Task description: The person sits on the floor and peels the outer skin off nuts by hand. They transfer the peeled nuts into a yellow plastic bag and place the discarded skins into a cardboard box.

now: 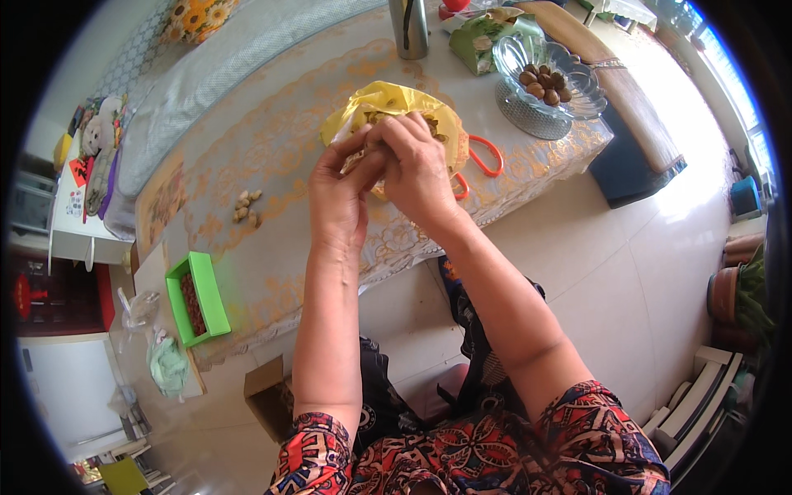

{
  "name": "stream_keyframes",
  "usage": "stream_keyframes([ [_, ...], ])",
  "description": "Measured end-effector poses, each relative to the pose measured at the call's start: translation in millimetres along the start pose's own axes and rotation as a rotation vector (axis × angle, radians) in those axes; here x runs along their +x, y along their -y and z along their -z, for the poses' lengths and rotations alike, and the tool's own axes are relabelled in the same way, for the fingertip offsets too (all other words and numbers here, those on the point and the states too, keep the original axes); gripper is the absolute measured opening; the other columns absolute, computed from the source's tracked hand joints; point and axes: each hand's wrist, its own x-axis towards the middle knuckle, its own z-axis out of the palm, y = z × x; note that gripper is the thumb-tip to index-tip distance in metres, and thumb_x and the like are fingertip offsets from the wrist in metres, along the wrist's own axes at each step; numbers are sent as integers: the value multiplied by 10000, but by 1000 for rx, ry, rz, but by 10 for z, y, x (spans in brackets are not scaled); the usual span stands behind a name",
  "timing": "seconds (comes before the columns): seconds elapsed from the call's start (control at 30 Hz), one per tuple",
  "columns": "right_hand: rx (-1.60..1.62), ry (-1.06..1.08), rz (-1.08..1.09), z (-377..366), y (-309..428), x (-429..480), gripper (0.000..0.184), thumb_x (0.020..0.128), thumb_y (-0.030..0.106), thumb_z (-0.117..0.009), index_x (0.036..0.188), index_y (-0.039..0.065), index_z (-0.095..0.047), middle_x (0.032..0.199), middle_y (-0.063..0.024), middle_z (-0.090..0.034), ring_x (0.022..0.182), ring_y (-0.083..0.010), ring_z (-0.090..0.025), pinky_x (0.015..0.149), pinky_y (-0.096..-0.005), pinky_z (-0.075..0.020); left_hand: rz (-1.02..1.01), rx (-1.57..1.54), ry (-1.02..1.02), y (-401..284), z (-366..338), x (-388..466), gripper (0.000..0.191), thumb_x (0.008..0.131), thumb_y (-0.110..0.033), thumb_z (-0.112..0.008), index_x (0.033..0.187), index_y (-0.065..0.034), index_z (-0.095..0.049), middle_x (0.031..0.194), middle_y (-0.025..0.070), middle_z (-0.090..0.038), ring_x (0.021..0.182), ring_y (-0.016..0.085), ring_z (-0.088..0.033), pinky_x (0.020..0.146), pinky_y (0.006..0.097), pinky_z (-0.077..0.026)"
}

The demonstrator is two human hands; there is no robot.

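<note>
My left hand (pixel 342 185) and my right hand (pixel 411 167) meet over a yellow plastic bag (pixel 397 94) on the table, fingers bent together. Whatever lies between the fingertips is hidden. Brownish shells or nuts show inside the open bag, behind my knuckles. Beside the bag, at its right, lie orange-red scissors handles (pixel 490 156); the blades are not visible. A small pile of unshelled peanuts (pixel 245 207) rests on the tablecloth to the left. Near the table's left end stands a bright green box (pixel 215 296) holding reddish-brown kernels.
A glass pedestal bowl (pixel 585 93) with walnuts (pixel 544 83) stands at the right, near a green patterned package (pixel 479 46) and a steel flask (pixel 409 31). An open cardboard box (pixel 264 393) is on the floor below the table (pixel 297 142). A bench (pixel 643 117) is at right.
</note>
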Motion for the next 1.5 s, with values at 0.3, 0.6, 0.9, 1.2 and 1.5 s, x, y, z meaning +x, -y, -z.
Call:
stream_keyframes([
  [0.3, 75, 30, -16, 25, -45, 73, 81, 788, -15, -667, 854, 19, -633, 830, -120, -611, 857, -339, -556, 764, -420, -495, 94, -191, 64, -4, 159, 118, 328, 922, -45, -721, 1235, -1, -632, 1105, 99, -684, 968, 190, -694, 863, 302, -609],
  [0.6, 83, -3, -49, 69, -37, 83, 85, 779, 5, -721, 855, 39, -702, 801, -69, -634, 840, -269, -590, 746, -370, -511, 217, -334, 62, 66, 192, 148, 304, 944, -129, -716, 1203, -6, -614, 1119, 98, -671, 1028, 217, -683, 901, 302, -607],
  [0.9, 194, -143, -282, -35, 82, 58, 54, 803, 1, -690, 820, 31, -649, 827, -97, -618, 875, -310, -557, 777, -395, -485, 217, -307, -68, 68, 27, 146, 352, 982, -174, -665, 1275, 7, -593, 1186, 82, -645, 1103, 188, -636, 961, 316, -541],
  [1.2, 305, -244, -601, -166, -48, 12, 75, 969, 78, -632, 923, 26, -661, 870, -25, -634, 818, -103, -573, 756, -275, -476, 197, -269, -31, 148, -141, 120, 438, 956, -189, -683, 1333, -7, -551, 1244, 88, -642, 1178, 197, -608, 1037, 344, -504],
  [1.5, 757, -252, -756, -122, -66, 91, 57, 914, 57, -676, 950, 34, -714, 925, -108, -680, 919, -230, -613, 844, -347, -497, 164, -235, -91, 152, -190, 138, 383, 1003, -142, -628, 1341, 20, -549, 1256, 125, -651, 1123, 217, -662, 967, 343, -565],
])
